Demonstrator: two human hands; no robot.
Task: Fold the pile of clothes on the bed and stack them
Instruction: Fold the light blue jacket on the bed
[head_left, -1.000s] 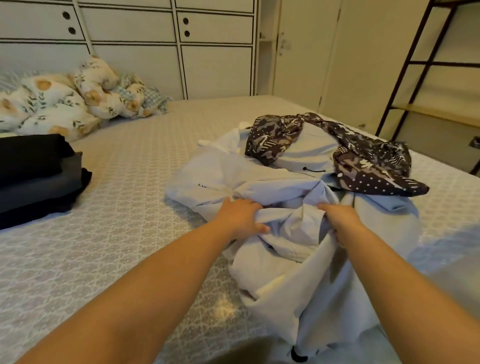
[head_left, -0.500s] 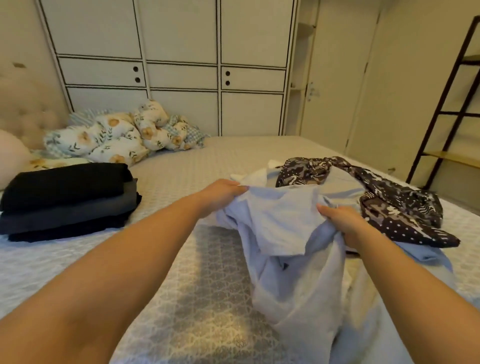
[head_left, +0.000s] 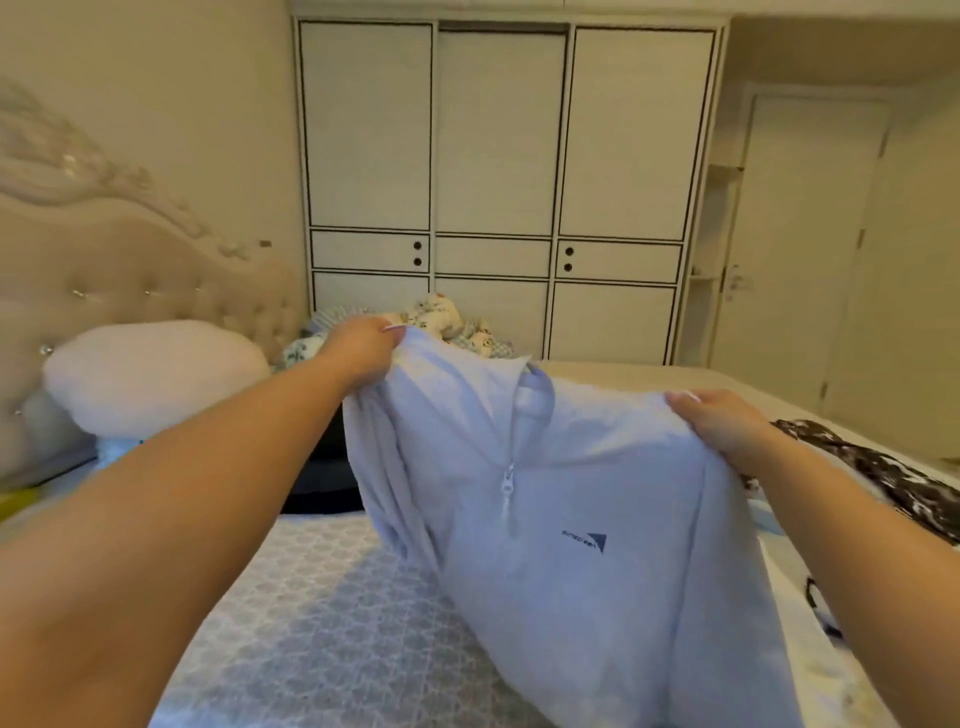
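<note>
Left hand: the left hand (head_left: 363, 349) is raised above the bed, fingers curled over 1 upper corner of the top, gripping the cloth at the shoulder.
Right hand: the right hand (head_left: 719, 423) grips the opposite upper edge of the same top, fingers curled into the fabric, thumb side toward the collar.
Top: a pale blue top (head_left: 561, 519) with a short zip at the neck hangs between the 2 hands, front toward the camera. The zip pull (head_left: 506, 486) hangs below the collar, and a small dark logo (head_left: 587, 540) sits on the chest.
Top relative to hands: the upper edge is stretched from hand to hand, the left end higher than the right. The body of the top drops below both hands toward the near edge of the bed; whether its hem touches the cover cannot be told.
Bed: the bed (head_left: 311, 623) carries a grey patterned cover, visible below and left of the top.
Patterned garment: a dark patterned garment (head_left: 883, 473) lies on the bed to the right, behind the right forearm, apart from the held top.
Dark stack: dark folded clothes (head_left: 322, 478) lie on the bed behind the left forearm, mostly hidden.
Pillows: a pale pillow (head_left: 156, 374) rests against the headboard (head_left: 130, 270); printed cushions (head_left: 441, 322) lie at the far side.
Wardrobe: a white wardrobe (head_left: 498, 182) stands behind the bed.
</note>
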